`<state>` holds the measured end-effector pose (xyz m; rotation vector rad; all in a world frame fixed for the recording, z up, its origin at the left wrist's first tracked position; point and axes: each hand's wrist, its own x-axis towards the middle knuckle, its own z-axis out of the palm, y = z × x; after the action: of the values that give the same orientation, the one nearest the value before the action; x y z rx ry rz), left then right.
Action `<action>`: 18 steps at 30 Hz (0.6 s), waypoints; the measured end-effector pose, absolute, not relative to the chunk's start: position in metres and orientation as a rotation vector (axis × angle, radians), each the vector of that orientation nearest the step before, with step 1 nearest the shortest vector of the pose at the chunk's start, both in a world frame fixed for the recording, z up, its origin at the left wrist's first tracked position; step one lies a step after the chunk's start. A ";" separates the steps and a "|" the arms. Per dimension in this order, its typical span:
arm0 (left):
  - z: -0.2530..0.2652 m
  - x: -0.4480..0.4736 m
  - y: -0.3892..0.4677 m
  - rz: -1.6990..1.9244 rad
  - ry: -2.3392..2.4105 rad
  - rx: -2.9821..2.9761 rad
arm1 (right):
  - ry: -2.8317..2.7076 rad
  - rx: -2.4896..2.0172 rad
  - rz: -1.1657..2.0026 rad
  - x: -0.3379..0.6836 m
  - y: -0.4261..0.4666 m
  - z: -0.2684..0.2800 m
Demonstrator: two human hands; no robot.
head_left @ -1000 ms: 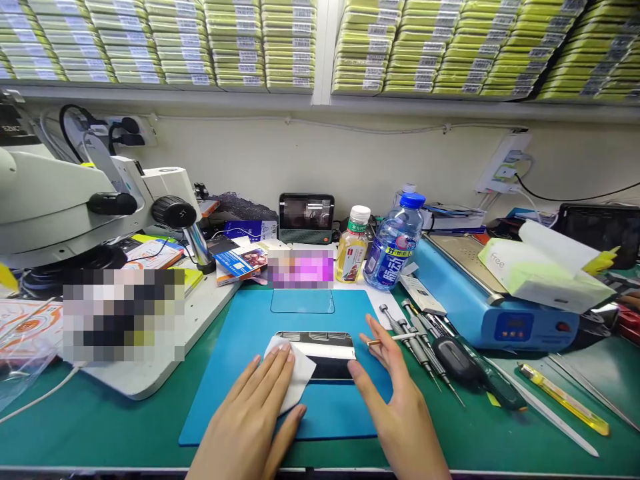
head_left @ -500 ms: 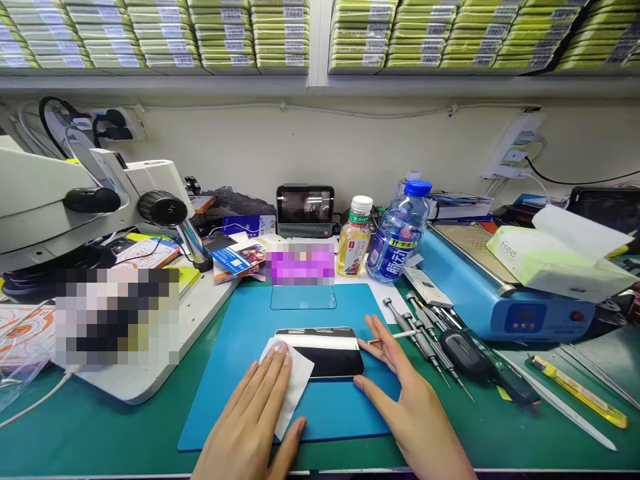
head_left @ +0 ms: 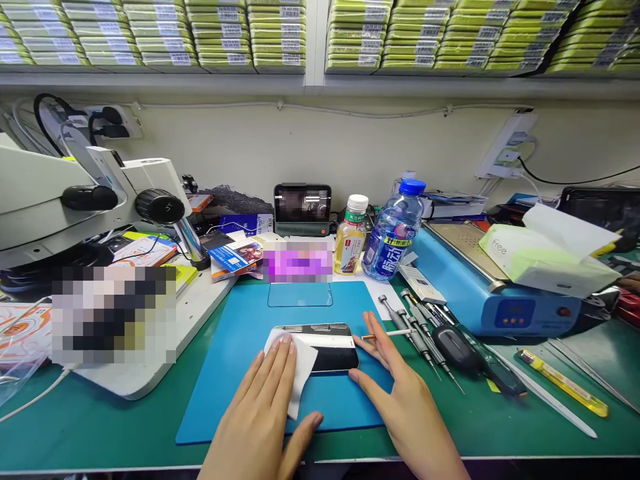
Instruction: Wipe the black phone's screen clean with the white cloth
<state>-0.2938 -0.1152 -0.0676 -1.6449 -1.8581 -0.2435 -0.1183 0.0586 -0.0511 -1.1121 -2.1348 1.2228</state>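
A phone lies screen up on the blue mat, its glass reflecting a bright band. My left hand rests flat on a white wipe, pressing it over the phone's left end with fingers stretched out and thumb apart. At the phone's right end is my right hand, its thumb and fingertips by the edge and corner. Between its fingers sits a thin white stick with an orange-brown end, looking like a cigarette. A clear glass sheet with a dark border lies farther back on the mat.
Screwdrivers, a black case, a yellow cutter and tweezers lie rightward. Behind them stands a blue heating machine bearing a tissue pack. Two bottles, one blue-capped, stand at the back. A microscope occupies the left.
My left hand and the wipe have shifted slightly right and up over the phone. My right hand stays at the phone's right end. The whole view has moved a little.
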 end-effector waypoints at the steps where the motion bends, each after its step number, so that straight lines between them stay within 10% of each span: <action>1: -0.072 -0.292 -0.120 -0.235 -1.830 -1.647 | -2.132 -1.111 1.221 -0.118 0.059 -0.052; 18: -0.076 -0.263 -0.091 -0.291 -1.877 -1.632 | -2.125 -1.032 1.221 -0.117 0.058 -0.051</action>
<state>-0.2626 -0.0914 -0.0756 -1.6316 -1.8768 -0.2911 -0.1170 0.0583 -0.0514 -1.0322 -2.1246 1.2211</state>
